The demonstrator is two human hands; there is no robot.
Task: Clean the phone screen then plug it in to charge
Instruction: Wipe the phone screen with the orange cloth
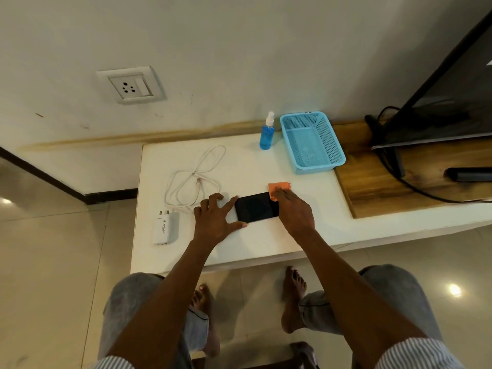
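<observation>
Phone (256, 207) lay flat on table (239, 169); your left hand (216, 220), fingers spread, braced it while right hand (292, 209) pressed cloth (277, 188) flat, wiping.

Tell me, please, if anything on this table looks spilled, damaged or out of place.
Nothing stands out. The black phone lies flat under both hands, the blue spray bottle stands upright, and the white charging cable is loosely coiled beside the white adapter.

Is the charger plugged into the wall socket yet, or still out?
Out. The white charger lies flat on the table with its pins bare, and the wall socket holds nothing. Its cable lies coiled beside it.
</observation>
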